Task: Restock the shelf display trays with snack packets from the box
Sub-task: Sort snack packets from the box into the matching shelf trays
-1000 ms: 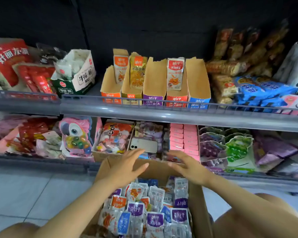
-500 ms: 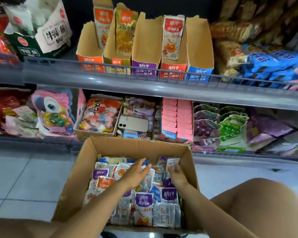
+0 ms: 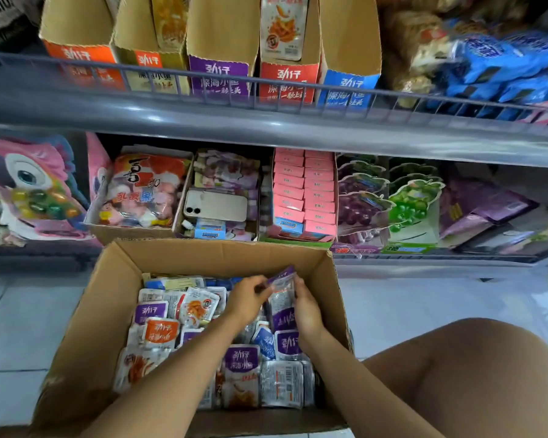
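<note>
An open cardboard box [image 3: 222, 257] on the floor holds several small snack packets with purple, orange, red and blue labels. My right hand [image 3: 306, 311] grips a purple-labelled packet [image 3: 282, 298], raised upright at the box's far right. My left hand [image 3: 249, 298] is beside it, fingers curled at the packet's upper left edge. On the upper shelf stand cardboard display trays: orange [image 3: 79, 58], yellow [image 3: 149, 64], purple [image 3: 219, 74], red [image 3: 287, 80] and blue [image 3: 348, 86]. The red tray shows one packet; the purple and blue look empty inside.
A grey wire rail [image 3: 266, 96] runs along the upper shelf front. On the lower shelf a phone [image 3: 215, 205] lies on a tray of sweets, beside pink boxes [image 3: 304, 191] and grape candy bags [image 3: 361, 200]. My bare knee [image 3: 475, 374] is at the lower right. Tiled floor surrounds the box.
The view has tilted down and closer. Both hands went from the box's far rim into the packets; the right hand has lifted a purple packet upright, with the left hand meeting it.
</note>
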`<state>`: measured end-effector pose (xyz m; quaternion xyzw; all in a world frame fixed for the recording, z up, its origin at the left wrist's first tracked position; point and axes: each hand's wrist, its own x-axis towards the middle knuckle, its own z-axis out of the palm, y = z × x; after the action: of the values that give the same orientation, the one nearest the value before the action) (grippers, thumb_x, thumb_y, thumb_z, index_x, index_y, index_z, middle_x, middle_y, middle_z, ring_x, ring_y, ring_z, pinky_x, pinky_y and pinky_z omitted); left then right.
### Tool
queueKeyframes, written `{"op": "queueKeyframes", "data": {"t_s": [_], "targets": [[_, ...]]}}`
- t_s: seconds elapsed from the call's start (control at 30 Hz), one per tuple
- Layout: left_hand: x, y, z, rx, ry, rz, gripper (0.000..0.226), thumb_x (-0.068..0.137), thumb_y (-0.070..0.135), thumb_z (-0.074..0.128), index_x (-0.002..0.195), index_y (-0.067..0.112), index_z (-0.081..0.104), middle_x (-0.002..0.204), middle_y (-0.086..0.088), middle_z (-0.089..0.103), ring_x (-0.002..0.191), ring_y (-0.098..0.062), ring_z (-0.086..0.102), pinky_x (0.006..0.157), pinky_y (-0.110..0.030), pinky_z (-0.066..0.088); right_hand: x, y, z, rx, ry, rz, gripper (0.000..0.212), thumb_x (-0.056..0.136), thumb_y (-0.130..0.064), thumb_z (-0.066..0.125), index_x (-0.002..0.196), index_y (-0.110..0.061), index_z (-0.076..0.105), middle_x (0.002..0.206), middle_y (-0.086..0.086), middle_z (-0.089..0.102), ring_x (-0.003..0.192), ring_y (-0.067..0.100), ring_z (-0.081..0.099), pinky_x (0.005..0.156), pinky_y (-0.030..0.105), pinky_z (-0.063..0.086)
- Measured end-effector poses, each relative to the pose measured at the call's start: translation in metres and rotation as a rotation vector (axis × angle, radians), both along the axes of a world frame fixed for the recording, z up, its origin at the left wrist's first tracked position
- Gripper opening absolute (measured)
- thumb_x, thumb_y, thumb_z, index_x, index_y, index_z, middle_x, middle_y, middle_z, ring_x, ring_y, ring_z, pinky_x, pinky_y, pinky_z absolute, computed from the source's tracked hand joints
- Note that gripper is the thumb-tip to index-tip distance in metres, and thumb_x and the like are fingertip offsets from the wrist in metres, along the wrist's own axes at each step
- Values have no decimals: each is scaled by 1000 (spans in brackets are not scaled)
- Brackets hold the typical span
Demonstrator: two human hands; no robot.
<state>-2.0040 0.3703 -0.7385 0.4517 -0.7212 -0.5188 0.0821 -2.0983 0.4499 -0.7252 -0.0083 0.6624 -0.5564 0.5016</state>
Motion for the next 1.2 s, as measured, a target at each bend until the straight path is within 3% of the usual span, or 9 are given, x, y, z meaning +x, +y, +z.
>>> {"op": "queueKeyframes", "data": {"t_s": [0.1,0.2,0.33,0.47,0.57,0.73,0.83,1.0,1.2], "targets": [[8,0,17,-20,68,38,17,95,20,54,78,19,50,78,5,62,75,-8,59,60,-13,40,1,1,9,-72,77,16,27,99,-20,45,124,-20,53,115,4,64,100,18,64,83,30,52],[27,-2,39,-34,125,86,15,96,17,52,84,25,49,85,7,65,79,-4,62,63,-9,43,7,5,22,-109,193,177,36,88,-12,63,121,-15,48,116,7,60,106,21,59,83,29,53],[55,-5,66,-17,207,157,4,95,23,54,97,20,56,89,3,66,74,3,64,64,-16,51,19,10,43,-172,180,378,36,79,-6,72,110,-9,52,106,10,64,91,16,66,70,22,56],[74,4,85,26,284,320,44,83,45,62,96,2,57,81,-13,58,75,-22,55,70,-38,46,32,14,57,-244,163,386,31,78,-8,73,105,-6,60,100,9,70,88,18,69,79,29,56],[80,15,100,292,351,431,25,87,43,59,99,22,63,96,2,70,86,-15,67,81,-33,54,42,16,66,-300,73,362,36,73,-19,74,106,-8,64,106,13,71,96,28,68,90,40,53],[88,28,113,596,439,496,28,94,49,40,105,32,59,101,2,71,101,-22,66,98,-44,48,49,21,77,-316,-81,266,26,85,-14,64,111,-10,60,104,14,71,87,25,70,78,35,57],[89,33,112,581,515,627,28,96,45,39,100,26,59,95,-2,70,90,-21,68,87,-42,53,50,24,81,-300,-19,273,22,90,-16,59,111,-16,59,103,12,72,91,28,69,80,39,55],[85,38,116,497,550,799,24,94,43,47,94,23,59,71,1,70,54,-13,68,45,-24,52,61,27,86,-280,261,447,18,89,-12,62,104,-22,63,104,8,71,92,22,68,84,37,55],[77,45,120,355,586,760,18,86,16,67,104,19,63,84,6,69,62,-3,68,53,-22,54,65,32,88,-188,160,482,25,84,-25,69,108,-19,65,94,3,73,88,20,69,87,40,55]]}}
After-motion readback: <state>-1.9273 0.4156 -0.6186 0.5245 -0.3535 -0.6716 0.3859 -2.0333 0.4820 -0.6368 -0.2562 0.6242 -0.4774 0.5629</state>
